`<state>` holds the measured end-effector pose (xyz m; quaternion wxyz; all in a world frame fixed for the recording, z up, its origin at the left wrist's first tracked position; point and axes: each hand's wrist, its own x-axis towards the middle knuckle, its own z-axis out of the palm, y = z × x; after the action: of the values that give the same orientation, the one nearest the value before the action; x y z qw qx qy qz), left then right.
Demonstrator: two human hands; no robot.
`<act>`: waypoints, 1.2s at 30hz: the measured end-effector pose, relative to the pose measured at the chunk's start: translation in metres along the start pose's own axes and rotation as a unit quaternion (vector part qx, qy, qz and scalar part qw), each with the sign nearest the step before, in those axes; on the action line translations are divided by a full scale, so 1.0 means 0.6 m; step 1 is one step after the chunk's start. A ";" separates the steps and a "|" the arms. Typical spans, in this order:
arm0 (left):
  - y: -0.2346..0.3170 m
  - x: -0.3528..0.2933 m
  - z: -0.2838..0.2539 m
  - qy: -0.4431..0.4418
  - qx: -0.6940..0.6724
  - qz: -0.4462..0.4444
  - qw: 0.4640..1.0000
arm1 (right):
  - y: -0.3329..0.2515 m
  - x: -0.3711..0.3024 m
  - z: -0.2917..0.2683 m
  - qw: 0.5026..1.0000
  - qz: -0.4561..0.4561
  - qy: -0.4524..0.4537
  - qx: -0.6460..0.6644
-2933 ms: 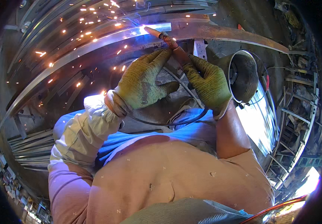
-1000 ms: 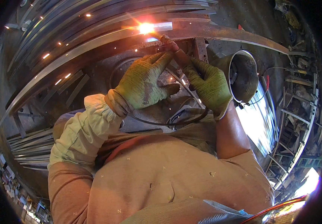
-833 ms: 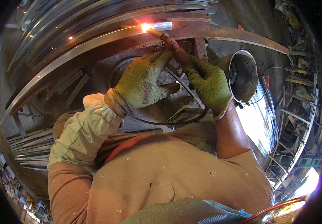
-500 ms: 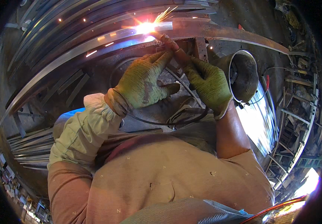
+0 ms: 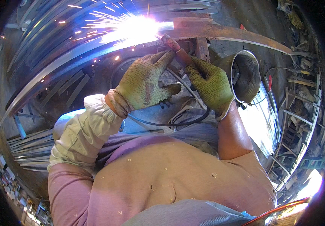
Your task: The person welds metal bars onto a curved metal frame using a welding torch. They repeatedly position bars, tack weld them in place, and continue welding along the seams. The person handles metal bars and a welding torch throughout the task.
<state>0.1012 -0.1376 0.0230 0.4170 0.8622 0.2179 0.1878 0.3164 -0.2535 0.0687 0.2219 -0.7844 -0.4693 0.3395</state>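
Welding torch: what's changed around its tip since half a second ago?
The welding glare has grown and spread left along the metal bar, and the sparks now fan mainly leftward instead of up and right. Nothing was grabbed or released. Unchanged: the right hand grips the welding torch; the left hand has its fingertips beside it.

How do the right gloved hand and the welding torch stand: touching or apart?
Touching: the head view shows the welding torch running into the grip of the right gloved hand.
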 end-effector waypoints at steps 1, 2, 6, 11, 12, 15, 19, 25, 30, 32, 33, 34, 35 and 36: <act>-0.001 -0.001 0.002 0.000 0.008 -0.001 1.000 | 0.001 0.000 0.000 1.000 0.002 0.000 -0.003; -0.004 -0.001 0.005 -0.001 0.008 0.003 1.000 | 0.000 0.000 -0.001 1.000 0.002 -0.002 0.000; -0.010 -0.001 0.010 -0.005 0.038 0.009 0.999 | -0.010 -0.001 -0.007 1.000 0.016 -0.015 0.007; 0.007 0.003 -0.005 -0.018 0.000 0.003 1.000 | -0.011 -0.005 -0.008 1.000 0.006 -0.017 0.004; 0.007 0.002 -0.007 -0.017 -0.003 0.005 1.000 | -0.015 -0.005 -0.009 1.000 0.013 -0.023 0.003; 0.008 0.002 -0.006 -0.012 -0.004 0.007 1.000 | -0.023 -0.004 -0.011 0.998 0.039 -0.040 0.004; -0.005 0.002 0.005 0.033 0.000 0.046 0.998 | -0.003 -0.001 -0.005 1.000 0.011 -0.022 -0.009; -0.010 0.009 0.014 0.057 -0.007 0.079 0.995 | 0.008 0.000 -0.003 0.999 0.017 -0.019 0.043; -0.005 -0.002 0.009 0.008 0.029 0.027 0.999 | -0.013 -0.003 -0.013 0.997 0.045 -0.041 0.039; -0.003 -0.003 0.006 -0.010 0.046 0.011 0.999 | -0.013 -0.003 -0.013 0.998 0.045 -0.041 0.026; 0.000 -0.002 0.003 -0.018 0.042 0.003 0.999 | -0.002 -0.002 -0.007 0.999 0.033 -0.033 0.020; 0.002 -0.001 0.002 -0.027 0.039 -0.005 0.999 | 0.006 0.000 -0.004 0.999 0.020 -0.025 0.014; 0.001 -0.001 0.002 -0.022 0.022 -0.003 1.000 | 0.008 0.001 -0.002 0.999 0.021 -0.025 0.014; -0.001 -0.002 0.004 -0.017 0.006 -0.001 1.000 | 0.009 0.003 0.000 0.999 0.023 -0.024 0.014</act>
<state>0.1009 -0.1393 0.0210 0.4160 0.8673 0.2128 0.1718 0.3200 -0.2544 0.0647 0.2138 -0.7832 -0.4519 0.3698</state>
